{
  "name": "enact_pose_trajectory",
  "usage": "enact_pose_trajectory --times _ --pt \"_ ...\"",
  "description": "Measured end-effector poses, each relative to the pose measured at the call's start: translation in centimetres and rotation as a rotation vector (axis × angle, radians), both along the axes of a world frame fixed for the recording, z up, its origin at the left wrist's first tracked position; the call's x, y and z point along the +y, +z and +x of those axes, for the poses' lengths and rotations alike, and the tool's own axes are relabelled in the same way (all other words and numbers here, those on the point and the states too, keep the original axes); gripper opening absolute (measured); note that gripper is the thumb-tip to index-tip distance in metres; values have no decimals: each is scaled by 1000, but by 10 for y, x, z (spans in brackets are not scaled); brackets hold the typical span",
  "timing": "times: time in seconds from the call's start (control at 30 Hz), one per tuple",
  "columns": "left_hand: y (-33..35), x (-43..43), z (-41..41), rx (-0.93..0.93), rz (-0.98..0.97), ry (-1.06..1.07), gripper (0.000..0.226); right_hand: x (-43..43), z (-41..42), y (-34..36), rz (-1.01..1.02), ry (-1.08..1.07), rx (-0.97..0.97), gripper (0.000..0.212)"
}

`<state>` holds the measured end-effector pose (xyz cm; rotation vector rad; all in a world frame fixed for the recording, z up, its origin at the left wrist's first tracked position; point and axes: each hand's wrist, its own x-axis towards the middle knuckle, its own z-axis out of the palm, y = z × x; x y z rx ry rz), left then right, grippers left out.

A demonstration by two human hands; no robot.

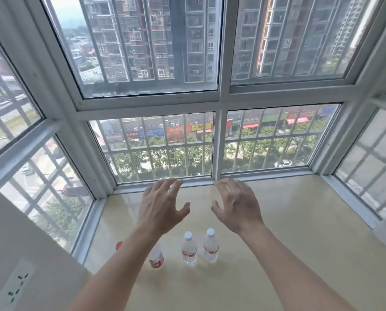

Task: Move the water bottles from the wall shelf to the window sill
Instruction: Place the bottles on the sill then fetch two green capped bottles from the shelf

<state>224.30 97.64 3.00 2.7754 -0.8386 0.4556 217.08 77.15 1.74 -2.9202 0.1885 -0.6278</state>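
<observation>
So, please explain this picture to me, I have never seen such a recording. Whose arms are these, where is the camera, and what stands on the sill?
There is no machine here. One camera sits on a person's head and looks forward and down, so the two bare arms are that person's own. The left hand and the right hand are open, fingers spread, and hold nothing. On the window sill three water bottles stand upright: the left bottle, partly behind the left forearm, the middle bottle and the right bottle, both white-capped. A small red thing beside that forearm is too hidden to name.
</observation>
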Motion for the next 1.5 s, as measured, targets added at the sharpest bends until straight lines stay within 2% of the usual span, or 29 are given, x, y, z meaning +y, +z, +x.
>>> enact_pose_trajectory --times 0.17,0.4,0.7,0.8,1.17,1.5 --pt "-3 -49 -3 10 4 -173 65 -35 -40 3 -10 -198 -11 44" --pt "-12 -126 -40 50 12 -521 65 -62 -135 -1 6 -566 16 43" --pt "-32 -181 -138 100 10 -951 62 -32 -284 -16 25 -1001 111 38" --pt "-33 -191 -172 97 19 -1060 63 -16 -325 -21 30 -1111 82 39" --pt "-36 -252 -267 77 56 -1315 65 -17 -422 -42 -8 -1338 -7 37" --pt "-42 -393 -337 31 93 -1362 62 -144 -487 -58 9 -1389 -9 38"
